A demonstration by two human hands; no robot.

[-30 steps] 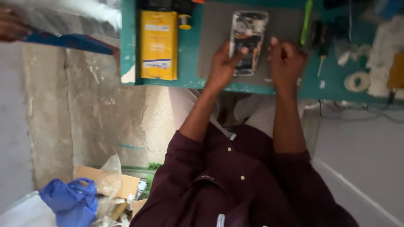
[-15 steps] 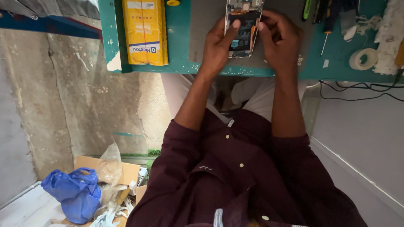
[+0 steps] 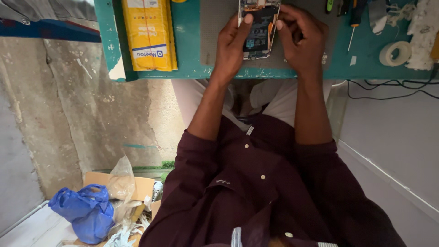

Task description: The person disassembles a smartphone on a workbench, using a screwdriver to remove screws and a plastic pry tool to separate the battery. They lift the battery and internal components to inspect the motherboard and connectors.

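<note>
An opened phone [image 3: 259, 28] with its back cover off lies on a grey mat [image 3: 219, 32] on the teal workbench [image 3: 187, 50], its circuit board and dark battery showing. My left hand [image 3: 232, 43] grips its left edge, thumb resting on the battery. My right hand [image 3: 301, 39] holds the right edge, with a fingertip pressed against the side of the phone. Both forearms reach up from dark maroon sleeves.
A yellow box [image 3: 148, 34] lies on the bench to the left. Screwdrivers [image 3: 354, 13], a roll of tape [image 3: 395, 52] and white wadding [image 3: 423, 32] sit at the right. Black cables [image 3: 388, 89] hang below. On the floor are a blue bag [image 3: 87, 212] and cardboard [image 3: 137, 187].
The view has tilted down, so the bench has slid toward the top edge. Both hands have closed in tighter on the phone.
</note>
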